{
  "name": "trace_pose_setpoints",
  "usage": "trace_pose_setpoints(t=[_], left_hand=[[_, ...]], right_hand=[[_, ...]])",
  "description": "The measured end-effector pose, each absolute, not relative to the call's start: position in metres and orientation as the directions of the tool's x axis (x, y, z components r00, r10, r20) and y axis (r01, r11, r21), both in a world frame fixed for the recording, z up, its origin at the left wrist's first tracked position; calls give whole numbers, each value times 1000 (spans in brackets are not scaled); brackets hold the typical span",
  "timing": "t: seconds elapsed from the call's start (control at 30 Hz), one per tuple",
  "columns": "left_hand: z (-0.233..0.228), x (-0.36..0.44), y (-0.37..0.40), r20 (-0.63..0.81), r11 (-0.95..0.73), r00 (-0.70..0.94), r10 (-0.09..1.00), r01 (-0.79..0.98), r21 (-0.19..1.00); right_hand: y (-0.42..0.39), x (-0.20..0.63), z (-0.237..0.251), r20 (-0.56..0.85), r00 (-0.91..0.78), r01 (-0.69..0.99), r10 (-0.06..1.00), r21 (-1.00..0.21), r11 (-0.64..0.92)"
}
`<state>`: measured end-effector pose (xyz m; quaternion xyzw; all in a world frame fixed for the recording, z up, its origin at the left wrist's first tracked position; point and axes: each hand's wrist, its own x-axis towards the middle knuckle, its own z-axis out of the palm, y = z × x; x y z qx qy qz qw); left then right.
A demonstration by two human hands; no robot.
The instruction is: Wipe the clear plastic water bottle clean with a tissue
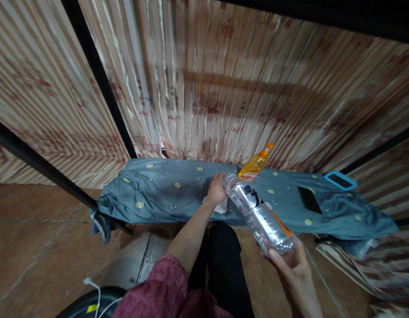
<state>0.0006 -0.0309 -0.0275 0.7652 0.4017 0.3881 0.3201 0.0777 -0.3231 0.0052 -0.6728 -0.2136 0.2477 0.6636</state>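
Note:
A clear, empty-looking plastic bottle [262,216] with a silver and orange label lies tilted across the middle of the view. Its base rests in my right hand [293,263], thumb on top and fingers curled beneath. At the bottle's neck, my left hand [217,190] is closed, with its fingertips mostly hidden. White tissue or cloth [221,206] shows just under that hand; whether the hand also holds it is unclear. Behind the bottle stands a yellow-orange pump bottle [254,164], its lower part partly covered.
A blue-grey cloth with pineapple prints covers the long bench [161,190]. To the right lie a dark phone [309,200] and a blue-framed object [341,180]. Black metal poles [100,73] stand before patterned curtains [211,88]. A black round object [108,296] with a white cable sits lower left.

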Motion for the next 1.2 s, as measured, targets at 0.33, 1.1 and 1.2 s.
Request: trace_pose_setpoints(t=[0.33,1.1,1.2], left_hand=[[-28,1,-31,336,-471,379,862,352,809],[-30,2,-30,349,-468,359,866,335,818],[-30,2,-31,340,-468,369,865,350,811]], right_hand=[[-323,77,5,-50,789,-55,612,-998,-11],[-322,75,11,-36,781,-51,624,-999,7],[-321,75,12,-35,790,-44,612,-999,-1]])
